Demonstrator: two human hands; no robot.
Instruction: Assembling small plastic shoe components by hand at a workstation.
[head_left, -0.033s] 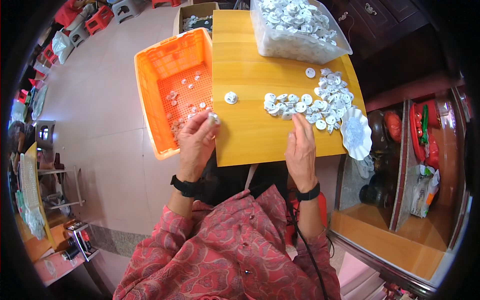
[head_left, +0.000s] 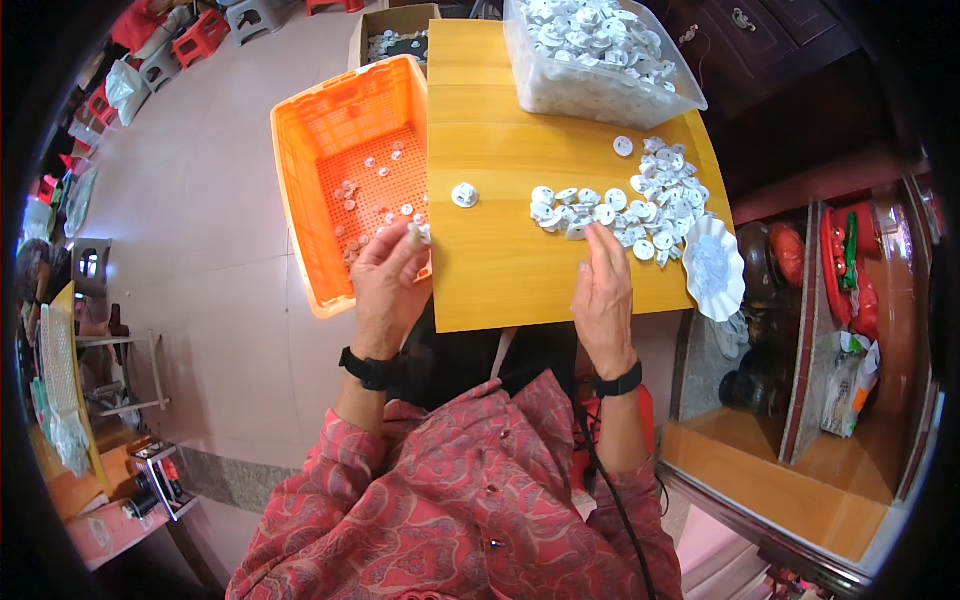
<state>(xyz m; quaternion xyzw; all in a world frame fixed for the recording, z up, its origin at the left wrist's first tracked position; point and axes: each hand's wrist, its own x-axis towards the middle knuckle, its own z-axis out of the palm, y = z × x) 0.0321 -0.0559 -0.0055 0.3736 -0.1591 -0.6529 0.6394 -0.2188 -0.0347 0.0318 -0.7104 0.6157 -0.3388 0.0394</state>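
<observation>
Yellow tabletop (head_left: 500, 280) bears small, white, disc-faced parts (head_left: 604, 214) near the right hand (head_left: 603, 290).

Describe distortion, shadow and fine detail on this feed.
Head view: the yellow table bows along its right edge; head view: the upper-right drawers sit dark; head view: the white piece in the left hand is too small to make out.

No words or numbers can be read. Between three and four o'clock, a white package with an orange patch (head_left: 846, 395) stands in the open cabinet (head_left: 770, 485); any print it bears is too small and blurred to make out. Toward two o'clock, white plastic pieces (head_left: 663, 241) on the yellow table (head_left: 500, 280) show tiny dark marks, illegible as lettering
</observation>
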